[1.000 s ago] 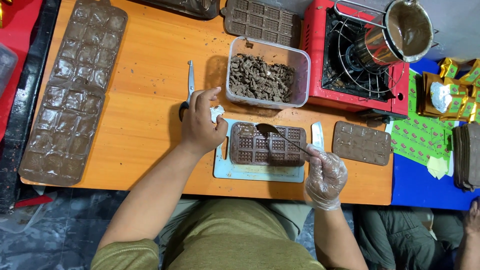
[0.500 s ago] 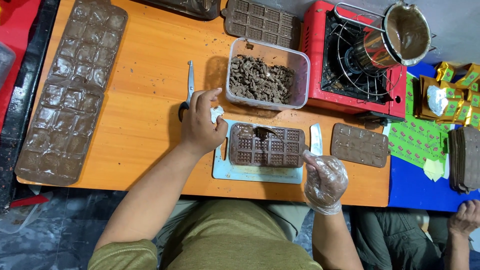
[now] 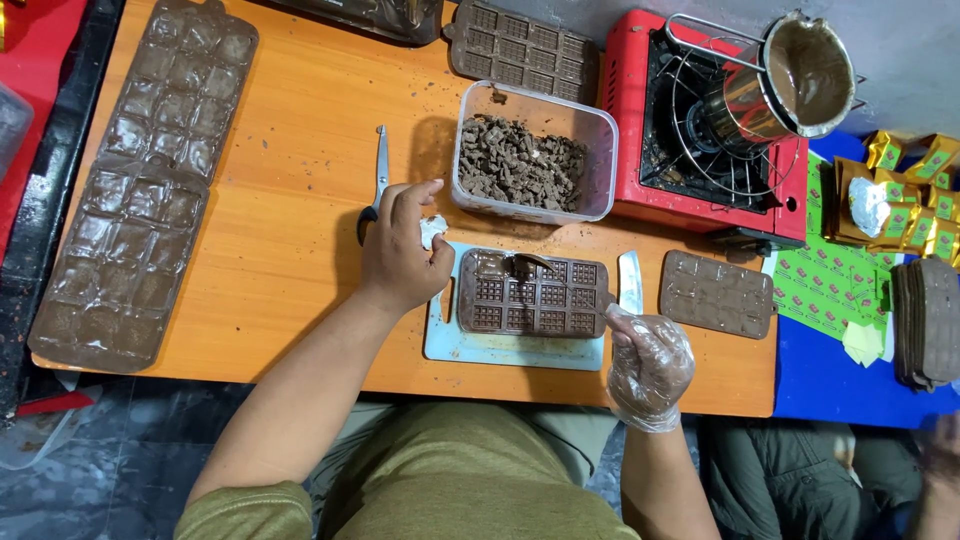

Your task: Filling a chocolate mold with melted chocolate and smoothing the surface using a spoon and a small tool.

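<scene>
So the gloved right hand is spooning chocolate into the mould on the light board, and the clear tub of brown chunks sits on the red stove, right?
Not quite. The clear tub of brown chunks sits on the orange table, left of the red stove, as the head view shows. The rest holds: the gloved right hand spoons chocolate into the mould on the light board.

We record these packaging items, all at the right edge of the view, past the red stove:

1. Gold foil wrappers [image 3: 915, 195], small, rectangular and shiny, some with green panels, heaped at the upper right.
2. Green printed sheet [image 3: 825, 285], flat, covered in rows of small red label-like rectangles, lying on a blue surface below the wrappers.
3. Pale yellow slips [image 3: 862, 343], small and squarish, at that sheet's lower right corner.

We see no signs or screens.
</scene>
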